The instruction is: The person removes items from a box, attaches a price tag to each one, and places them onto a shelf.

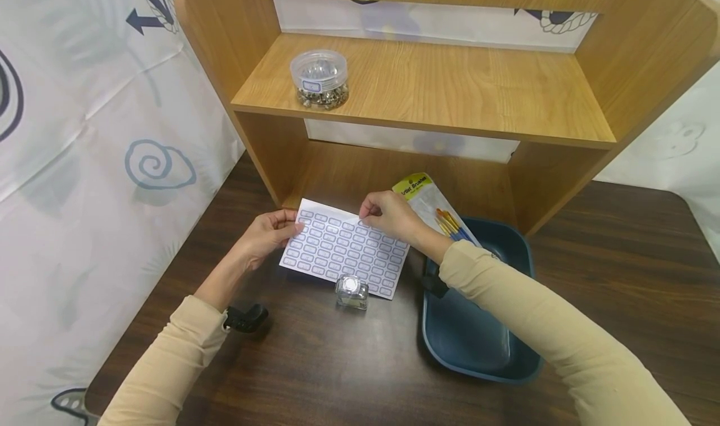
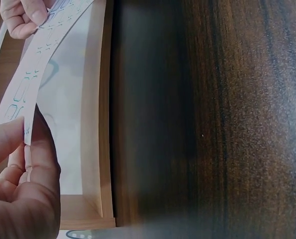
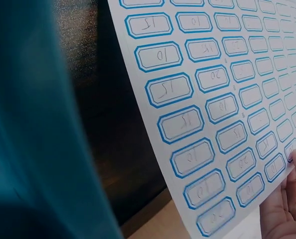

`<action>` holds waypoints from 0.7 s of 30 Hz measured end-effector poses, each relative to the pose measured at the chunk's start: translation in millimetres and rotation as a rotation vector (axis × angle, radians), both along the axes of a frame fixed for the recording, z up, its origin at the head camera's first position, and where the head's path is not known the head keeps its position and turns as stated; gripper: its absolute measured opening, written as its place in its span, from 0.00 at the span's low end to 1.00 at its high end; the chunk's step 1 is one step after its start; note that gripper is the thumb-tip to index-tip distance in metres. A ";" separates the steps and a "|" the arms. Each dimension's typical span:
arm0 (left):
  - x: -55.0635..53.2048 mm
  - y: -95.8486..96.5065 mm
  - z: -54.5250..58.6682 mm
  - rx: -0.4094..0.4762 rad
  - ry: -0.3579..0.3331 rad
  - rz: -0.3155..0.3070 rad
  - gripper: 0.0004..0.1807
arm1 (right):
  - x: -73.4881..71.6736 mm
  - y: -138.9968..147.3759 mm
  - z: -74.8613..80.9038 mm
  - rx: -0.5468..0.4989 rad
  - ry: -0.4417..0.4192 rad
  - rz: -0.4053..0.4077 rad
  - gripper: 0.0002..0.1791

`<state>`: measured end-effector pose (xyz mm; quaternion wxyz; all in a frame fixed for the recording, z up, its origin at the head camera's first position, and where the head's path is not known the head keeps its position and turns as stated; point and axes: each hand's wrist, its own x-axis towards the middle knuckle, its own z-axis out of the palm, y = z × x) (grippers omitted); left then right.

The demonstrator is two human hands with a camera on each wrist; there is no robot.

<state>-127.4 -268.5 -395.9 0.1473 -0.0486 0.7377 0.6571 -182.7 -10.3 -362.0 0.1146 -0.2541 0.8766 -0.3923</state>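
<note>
A white sheet of label stickers, printed with rows of blue-framed boxes, is held tilted above the dark table. My left hand pinches its left edge between thumb and fingers. At the sheet's far edge, my right hand pinches with thumb and fingertips over a label. Handwritten numbers such as 10, 15 and 20 mark many labels in the right wrist view. Just below the sheet's near edge stands a small clear glass bottle, overlapping the sheet in the head view.
A blue plastic bin stands at the right, under my right forearm. A packet of artist brushes leans in it. Behind is a wooden shelf unit, bearing a clear lidded jar of small metal pieces, with a label on it.
</note>
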 end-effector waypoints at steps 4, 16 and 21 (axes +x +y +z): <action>0.2 -0.4 -1.0 -0.008 -0.008 0.011 0.20 | 0.4 -0.8 -0.5 -0.004 -0.003 -0.004 0.02; 0.5 2.5 -1.5 0.025 -0.001 0.013 0.18 | 1.6 -1.7 0.7 0.010 -0.017 -0.019 0.02; 0.2 1.7 -2.4 0.022 0.001 0.012 0.18 | 1.8 -1.6 -1.4 0.003 -0.034 -0.025 0.02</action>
